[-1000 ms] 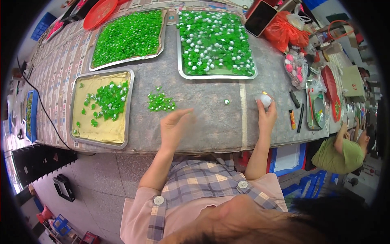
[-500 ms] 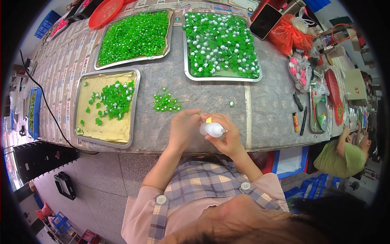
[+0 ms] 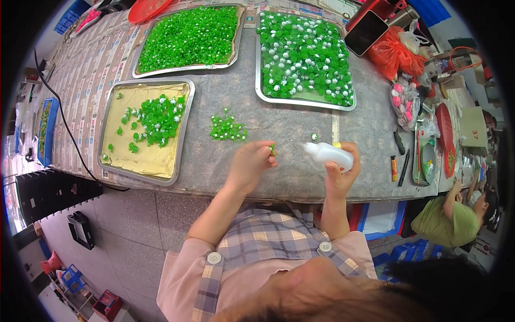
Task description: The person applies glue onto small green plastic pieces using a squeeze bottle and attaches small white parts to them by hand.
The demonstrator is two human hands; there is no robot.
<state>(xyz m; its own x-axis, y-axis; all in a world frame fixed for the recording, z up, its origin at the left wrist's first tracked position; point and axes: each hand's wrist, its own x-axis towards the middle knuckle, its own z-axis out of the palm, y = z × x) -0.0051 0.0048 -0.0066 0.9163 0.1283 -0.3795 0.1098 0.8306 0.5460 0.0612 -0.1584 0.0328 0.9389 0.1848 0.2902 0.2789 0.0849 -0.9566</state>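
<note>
Between the thumb and fingertips of my left hand (image 3: 251,165) is a small green piece (image 3: 273,149), partly covered by the fingers. My right hand (image 3: 343,170) is wrapped round a white squeeze bottle (image 3: 333,155), tilted on its side with its thin nozzle pointing left toward the green piece, a gap between them. A yellow band (image 3: 337,145) shows on a right finger. Just beyond the bottle lies a single green piece with a white, dark-dotted ball (image 3: 314,137). A small heap of green pieces (image 3: 228,127) rests on the table beyond my left hand.
At the left a tray (image 3: 189,115) bears green pieces with white balls on yellowish paper. Two fuller trays stand behind, one at back left (image 3: 188,70) and one at back right (image 3: 306,103). A marker-like stick (image 3: 404,167) and red bags (image 3: 394,56) lie rightward; another person (image 3: 448,214) sits far right.
My hands have moved apart. The right one went rightward, and the bottle's nozzle has swung from pointing right to pointing left. The green piece now shows in my left fingers. The view shifted slightly.
</note>
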